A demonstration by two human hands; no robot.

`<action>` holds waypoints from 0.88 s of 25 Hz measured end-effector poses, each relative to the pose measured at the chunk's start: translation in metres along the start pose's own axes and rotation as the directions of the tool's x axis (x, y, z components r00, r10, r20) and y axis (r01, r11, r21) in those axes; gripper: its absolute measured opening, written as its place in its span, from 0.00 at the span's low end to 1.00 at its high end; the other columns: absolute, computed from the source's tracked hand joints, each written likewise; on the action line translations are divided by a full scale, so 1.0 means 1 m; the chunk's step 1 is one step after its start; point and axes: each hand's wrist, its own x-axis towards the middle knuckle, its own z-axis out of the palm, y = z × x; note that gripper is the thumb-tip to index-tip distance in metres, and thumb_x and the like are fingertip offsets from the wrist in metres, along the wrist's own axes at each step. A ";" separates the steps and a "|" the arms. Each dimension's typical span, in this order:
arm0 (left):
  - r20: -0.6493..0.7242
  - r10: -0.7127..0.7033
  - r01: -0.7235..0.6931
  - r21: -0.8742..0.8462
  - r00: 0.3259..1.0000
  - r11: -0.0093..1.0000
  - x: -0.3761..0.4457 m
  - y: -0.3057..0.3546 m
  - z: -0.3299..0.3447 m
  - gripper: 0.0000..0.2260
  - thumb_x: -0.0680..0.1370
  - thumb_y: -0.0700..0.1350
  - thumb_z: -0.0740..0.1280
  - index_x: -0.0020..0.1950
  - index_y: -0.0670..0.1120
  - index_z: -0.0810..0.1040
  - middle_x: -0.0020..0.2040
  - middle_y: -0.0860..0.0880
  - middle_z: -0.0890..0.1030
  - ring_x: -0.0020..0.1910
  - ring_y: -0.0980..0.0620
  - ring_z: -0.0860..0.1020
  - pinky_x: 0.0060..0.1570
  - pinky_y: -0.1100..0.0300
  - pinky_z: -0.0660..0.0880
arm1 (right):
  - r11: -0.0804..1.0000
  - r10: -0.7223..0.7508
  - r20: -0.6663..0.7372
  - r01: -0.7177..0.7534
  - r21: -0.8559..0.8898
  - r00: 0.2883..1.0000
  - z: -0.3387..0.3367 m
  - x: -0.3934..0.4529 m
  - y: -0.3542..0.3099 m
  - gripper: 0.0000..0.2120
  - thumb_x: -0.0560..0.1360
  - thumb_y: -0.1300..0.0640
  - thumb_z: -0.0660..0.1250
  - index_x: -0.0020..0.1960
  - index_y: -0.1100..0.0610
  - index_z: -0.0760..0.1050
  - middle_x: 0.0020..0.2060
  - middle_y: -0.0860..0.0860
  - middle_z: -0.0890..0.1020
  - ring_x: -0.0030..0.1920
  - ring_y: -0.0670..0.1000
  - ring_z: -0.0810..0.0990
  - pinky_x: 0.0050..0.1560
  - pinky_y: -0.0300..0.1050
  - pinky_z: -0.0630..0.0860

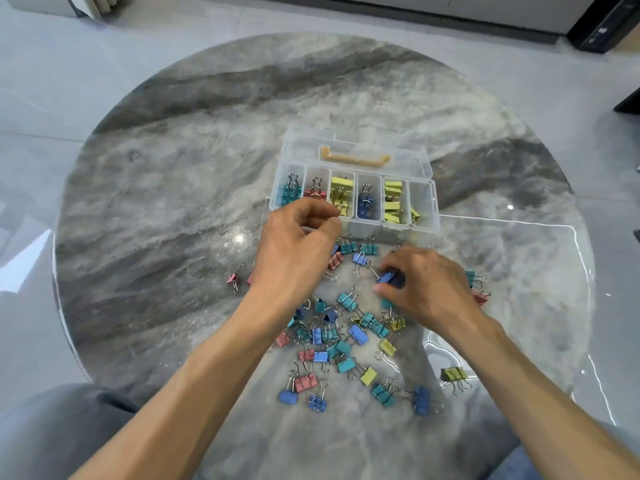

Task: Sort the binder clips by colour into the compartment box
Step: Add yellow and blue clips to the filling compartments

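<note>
Two hands work over a scatter of binder clips on a round marble tabletop (pixel 173 188).

Nearest lies the loose pile of clips (pixel 343 344), below both sets of fingers. The right hand (pixel 420 284) pinches a blue clip (pixel 387 277) in its curled fingers. The left hand (pixel 294 249) is curled; whether it grasps anything cannot be told. Just beyond its fingers stands the open compartment box (pixel 424 206), holding teal, red, yellow and blue clips.

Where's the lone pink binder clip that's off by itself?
In the head view, the lone pink binder clip lies on the table, left of the left hand and apart from the main pile.
</note>
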 end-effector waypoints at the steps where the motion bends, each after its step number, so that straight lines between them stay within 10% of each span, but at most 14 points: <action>1: -0.012 -0.008 0.008 -0.009 1.000 1.000 0.001 0.000 -0.001 0.04 0.77 0.43 0.69 0.47 0.52 0.82 0.44 0.53 0.83 0.45 0.53 0.82 0.43 0.61 0.76 | 1.000 0.014 0.001 -0.014 -0.026 1.000 0.003 0.002 -0.001 0.05 0.74 0.47 0.71 0.44 0.48 0.78 0.42 0.42 0.79 0.43 0.47 0.78 0.35 0.39 0.64; 6: -0.008 0.009 -0.009 0.037 1.000 0.999 0.001 0.001 0.002 0.04 0.77 0.43 0.70 0.47 0.52 0.83 0.42 0.54 0.83 0.42 0.55 0.82 0.44 0.61 0.78 | 0.926 0.160 -0.040 -0.136 0.353 0.986 -0.001 0.006 -0.003 0.02 0.71 0.53 0.73 0.44 0.49 0.81 0.38 0.44 0.82 0.37 0.41 0.78 0.37 0.39 0.73; 8: 0.085 0.054 -0.063 0.109 0.995 0.992 -0.002 -0.001 0.005 0.07 0.75 0.41 0.70 0.50 0.52 0.83 0.43 0.56 0.83 0.41 0.58 0.81 0.44 0.61 0.79 | 0.572 0.262 0.045 -0.193 0.797 0.964 -0.011 0.005 -0.012 0.02 0.71 0.56 0.75 0.44 0.52 0.83 0.37 0.48 0.83 0.31 0.43 0.75 0.31 0.38 0.72; 11: 0.270 0.197 -0.272 0.277 0.943 0.922 -0.012 -0.005 0.014 0.14 0.72 0.42 0.70 0.56 0.54 0.83 0.45 0.58 0.85 0.42 0.61 0.82 0.48 0.59 0.80 | 0.051 0.162 0.282 -0.293 0.955 0.946 -0.015 -0.003 -0.028 0.08 0.69 0.56 0.75 0.47 0.56 0.84 0.34 0.52 0.80 0.28 0.48 0.69 0.25 0.41 0.66; 15: 0.172 0.298 -0.331 0.210 0.939 0.920 -0.012 -0.008 0.017 0.07 0.75 0.40 0.71 0.50 0.51 0.85 0.38 0.54 0.85 0.38 0.57 0.83 0.43 0.56 0.81 | 0.077 0.097 0.150 -0.157 0.985 0.984 -0.017 -0.006 -0.032 0.09 0.70 0.54 0.71 0.47 0.58 0.84 0.33 0.55 0.82 0.30 0.50 0.76 0.27 0.41 0.73; 22: 0.064 0.119 -0.117 -0.039 0.991 0.992 -0.003 0.005 0.005 0.10 0.75 0.40 0.74 0.55 0.49 0.80 0.43 0.53 0.85 0.40 0.61 0.82 0.41 0.67 0.78 | 0.450 0.237 -0.158 0.036 0.892 0.959 -0.047 0.010 -0.015 0.02 0.70 0.61 0.75 0.42 0.56 0.83 0.32 0.52 0.85 0.32 0.49 0.81 0.32 0.40 0.77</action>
